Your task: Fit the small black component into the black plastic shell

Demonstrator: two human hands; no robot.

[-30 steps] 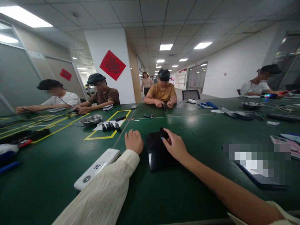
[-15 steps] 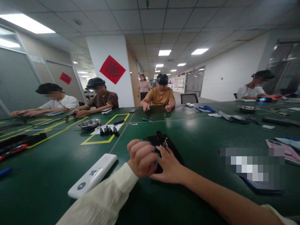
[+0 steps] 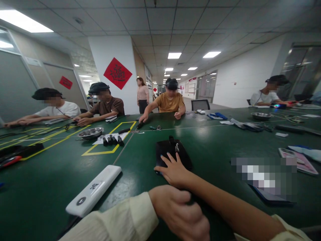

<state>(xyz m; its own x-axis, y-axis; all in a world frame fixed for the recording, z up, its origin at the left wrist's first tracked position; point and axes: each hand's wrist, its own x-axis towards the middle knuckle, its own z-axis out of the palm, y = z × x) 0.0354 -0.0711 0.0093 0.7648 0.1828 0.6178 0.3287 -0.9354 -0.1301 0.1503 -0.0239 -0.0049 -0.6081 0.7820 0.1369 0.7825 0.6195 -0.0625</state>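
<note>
My right hand [image 3: 173, 171] lies flat with its fingers spread on the near edge of a black pad [image 3: 183, 154] on the green table [image 3: 215, 147]. A small black part with a metal clip [image 3: 173, 142] sits at the pad's far edge, a hand's length beyond my fingertips. My left hand [image 3: 181, 214] is curled closed close to the camera, against my right forearm; whether it holds anything is hidden. A cream sleeve covers my left arm.
A long white device [image 3: 93, 190] lies to the left of my hands. Further left, a yellow-taped rectangle holds several small black parts [image 3: 111, 140] beside a metal bowl [image 3: 90, 133]. A pink booklet [image 3: 296, 161] lies at right. Other people sit around the table; one stands behind.
My left hand pulled back from the pad towards me and closed near my right forearm. My right hand let go of the small black part and spread flat on the pad's near edge.
</note>
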